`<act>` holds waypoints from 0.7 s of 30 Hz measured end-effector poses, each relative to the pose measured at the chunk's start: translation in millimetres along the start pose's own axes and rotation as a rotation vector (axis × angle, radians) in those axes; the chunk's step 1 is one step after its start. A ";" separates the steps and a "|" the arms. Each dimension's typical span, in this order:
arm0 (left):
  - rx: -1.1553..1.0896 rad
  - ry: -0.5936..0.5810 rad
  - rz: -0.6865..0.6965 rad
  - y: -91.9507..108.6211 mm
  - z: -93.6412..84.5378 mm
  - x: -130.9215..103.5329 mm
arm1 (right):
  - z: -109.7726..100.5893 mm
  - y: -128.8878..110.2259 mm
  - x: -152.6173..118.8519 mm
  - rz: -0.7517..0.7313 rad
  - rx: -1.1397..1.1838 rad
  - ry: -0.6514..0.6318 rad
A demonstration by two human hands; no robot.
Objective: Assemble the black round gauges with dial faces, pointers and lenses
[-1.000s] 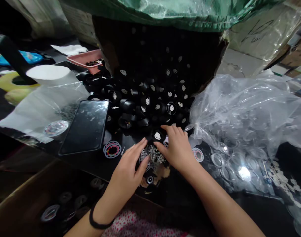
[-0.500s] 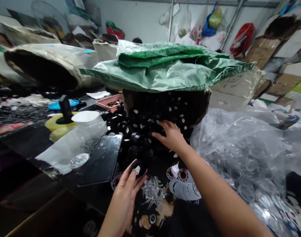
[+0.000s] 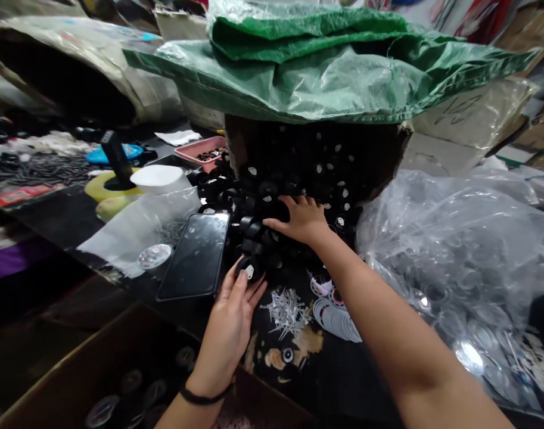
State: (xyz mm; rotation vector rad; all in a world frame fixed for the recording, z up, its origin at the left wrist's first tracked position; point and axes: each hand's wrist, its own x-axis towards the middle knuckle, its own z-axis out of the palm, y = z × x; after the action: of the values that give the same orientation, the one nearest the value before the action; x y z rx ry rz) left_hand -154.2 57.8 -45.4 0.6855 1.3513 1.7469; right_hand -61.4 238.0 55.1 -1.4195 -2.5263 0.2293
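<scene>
My left hand is closed on a black round case with a small white piece on its face, held low over the table in front of the pile. Farther forward, my right hand lies palm down over a heap of similar black round cases, its fingers spread; whether it touches one from below is hidden. The heap spills out of a dark-mouthed cardboard box. Close to my left hand is a small pile of thin silvery pins. Fanned printed discs lie beneath my right forearm.
A black phone-like slab lies left of the heap, beside a clear bag and yellow tape roll. Green sheeting drapes over the box. Clear plastic bags of transparent parts stand right. An open carton sits below the table edge.
The view has tipped downward, so the table sits higher in the picture and the lower carton shows. My right hand has shifted slightly left over the heap. My left hand still holds its case.
</scene>
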 end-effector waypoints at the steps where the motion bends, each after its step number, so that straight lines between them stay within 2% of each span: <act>1: 0.013 0.000 0.010 0.0 -0.7 -0.5 | -3.1 -1.9 -1.0 0.000 0.025 0.004; 3: 0.037 0.003 0.025 0.8 -2.7 -1.7 | -14.4 -2.1 -9.8 -0.008 0.119 0.059; 5: 0.045 0.007 0.022 2.7 -5.6 -3.9 | -29.9 6.0 -35.0 -0.031 0.250 0.184; 7: 0.028 0.005 -0.004 4.2 -8.5 -6.1 | -43.6 21.9 -79.3 -0.041 0.356 0.298; 8: 0.013 0.006 -0.021 4.3 -9.5 -6.6 | -48.1 31.3 -107.1 -0.013 0.394 0.309; 10: -0.014 0.004 -0.050 3.1 -10.0 -6.3 | -50.1 49.7 -166.1 0.125 0.380 0.232; 12: -0.028 -0.005 -0.047 1.8 -8.3 -6.0 | -42.4 65.8 -217.8 0.333 0.281 0.110; 14: -0.029 -0.050 -0.041 2.7 -5.1 -7.2 | -28.8 78.7 -251.1 0.486 0.183 0.034; 17: 0.009 -0.097 -0.027 7.5 -1.5 -11.6 | -11.9 90.0 -264.1 0.584 0.125 0.017; 21: 0.055 -0.073 -0.027 13.8 -2.0 -18.6 | -10.7 93.3 -254.4 0.588 0.125 -0.007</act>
State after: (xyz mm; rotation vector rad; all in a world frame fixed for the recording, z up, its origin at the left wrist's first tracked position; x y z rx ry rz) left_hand -149.6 39.6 -31.7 0.7508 1.3566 1.6525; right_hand 145.7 68.9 10.0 -2.0670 -1.9900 0.4797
